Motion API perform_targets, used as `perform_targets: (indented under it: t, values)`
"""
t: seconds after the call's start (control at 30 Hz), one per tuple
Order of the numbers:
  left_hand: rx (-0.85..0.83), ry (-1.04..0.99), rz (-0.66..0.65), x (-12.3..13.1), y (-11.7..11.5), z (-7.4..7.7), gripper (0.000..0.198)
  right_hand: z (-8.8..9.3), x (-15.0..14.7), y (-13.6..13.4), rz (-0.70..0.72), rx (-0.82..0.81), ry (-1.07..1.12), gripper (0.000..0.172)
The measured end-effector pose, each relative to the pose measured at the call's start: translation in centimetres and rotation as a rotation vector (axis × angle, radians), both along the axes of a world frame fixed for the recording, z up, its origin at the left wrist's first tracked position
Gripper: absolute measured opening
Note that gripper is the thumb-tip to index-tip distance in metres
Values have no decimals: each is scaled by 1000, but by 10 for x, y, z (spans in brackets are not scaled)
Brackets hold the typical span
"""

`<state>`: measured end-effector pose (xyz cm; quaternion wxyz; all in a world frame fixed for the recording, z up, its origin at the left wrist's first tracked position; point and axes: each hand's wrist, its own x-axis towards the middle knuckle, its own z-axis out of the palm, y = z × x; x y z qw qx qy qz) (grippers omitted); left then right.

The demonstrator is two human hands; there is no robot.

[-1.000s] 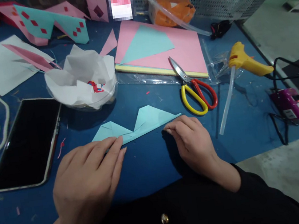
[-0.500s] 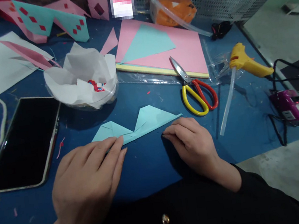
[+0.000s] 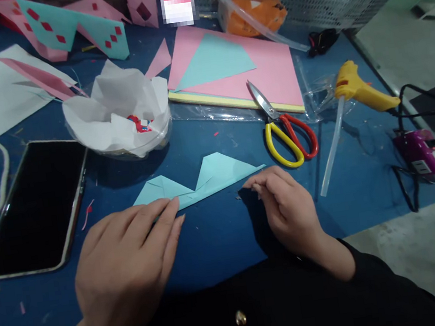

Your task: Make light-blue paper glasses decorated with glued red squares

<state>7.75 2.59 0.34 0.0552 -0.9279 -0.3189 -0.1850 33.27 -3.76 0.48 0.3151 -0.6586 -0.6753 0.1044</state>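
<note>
A folded light-blue paper (image 3: 222,169) with two raised angular flaps lies on the blue table. My left hand (image 3: 127,255) rests on its left end, fingers close together and holding it down; part of the paper is hidden under the fingertips. Just below the paper's right tip is my right hand (image 3: 287,202), its fingers curled together. Whether something small is between them is hidden. Scissors (image 3: 266,103) with one yellow and one red handle lie beyond my right hand.
Behind are pink paper sheets (image 3: 272,59) and a paper-lined bowl (image 3: 116,109) with scraps. A phone (image 3: 35,208) lies at left. At right are a yellow glue gun (image 3: 366,90) and a purple device (image 3: 420,155). Decorated paper cutouts (image 3: 71,27) stand at the back left.
My right hand has shifted slightly right and upward, and its curled fingers have changed pose. My left hand and the folded paper stay in place.
</note>
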Motion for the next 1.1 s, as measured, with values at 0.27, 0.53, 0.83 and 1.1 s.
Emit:
perform_targets:
  t: [0.27, 0.53, 0.83, 1.1]
  values:
    - [8, 22, -3, 1, -1, 1, 36, -3, -3, 4, 100, -32, -146, 8]
    - [22, 11, -17, 2, 1, 2, 32, -6, -5, 4, 82, -30, -136, 16]
    - [47, -20, 19, 9, 0, 5, 23, -1, 3, -5, -98, 68, 156, 11]
    - [29, -30, 36, 11, 0, 5, 24, 3, 2, -3, 6, 118, 66, 11]
